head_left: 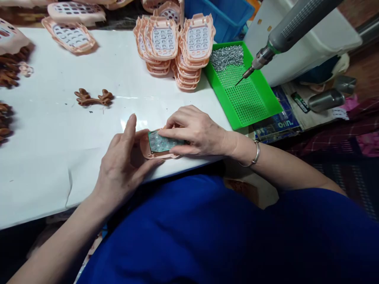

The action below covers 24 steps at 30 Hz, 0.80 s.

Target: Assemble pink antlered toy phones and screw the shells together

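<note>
A pink plastic casing [145, 149] lies on the white table near its front edge, with a green circuit board [164, 142] inside it. My left hand [121, 161] holds the casing's left end between thumb and fingers, one finger raised. From the right, my right hand [197, 132] grips the circuit board, its fingers lying across the top and the thumb at the near side. My right hand hides the right part of both casing and board. Beyond my left hand lies a brown antler-shaped plastic piece [94, 98].
Stacks of pink casings with keypads [162, 39] stand at the back. A green tray [233, 118] holds small metal screws [227, 57], and an electric screwdriver [272, 47] hangs over it. Behind are a blue bin [219, 19] and a white container [272, 67]. Brown pieces [8, 71] lie far left.
</note>
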Each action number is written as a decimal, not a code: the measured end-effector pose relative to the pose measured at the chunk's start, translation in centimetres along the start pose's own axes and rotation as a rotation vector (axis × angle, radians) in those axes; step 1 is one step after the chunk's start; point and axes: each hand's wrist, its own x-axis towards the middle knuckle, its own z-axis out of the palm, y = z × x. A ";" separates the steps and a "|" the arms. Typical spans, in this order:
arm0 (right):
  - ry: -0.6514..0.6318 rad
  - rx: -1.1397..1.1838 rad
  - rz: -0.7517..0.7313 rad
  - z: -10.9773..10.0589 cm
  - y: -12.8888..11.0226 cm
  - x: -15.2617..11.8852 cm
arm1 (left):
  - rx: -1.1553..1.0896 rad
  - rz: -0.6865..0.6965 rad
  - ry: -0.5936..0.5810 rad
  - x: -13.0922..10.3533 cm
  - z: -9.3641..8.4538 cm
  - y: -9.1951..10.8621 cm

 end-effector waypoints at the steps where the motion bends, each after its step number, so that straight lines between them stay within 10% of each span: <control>1: 0.010 0.002 -0.015 0.0 0.0 -0.1 | 0.011 0.014 0.010 0.0 0.0 0.0; 24: -0.147 0.090 0.068 -1.0 -0.6 0.3 | 0.014 0.019 -0.015 0.2 -0.5 0.5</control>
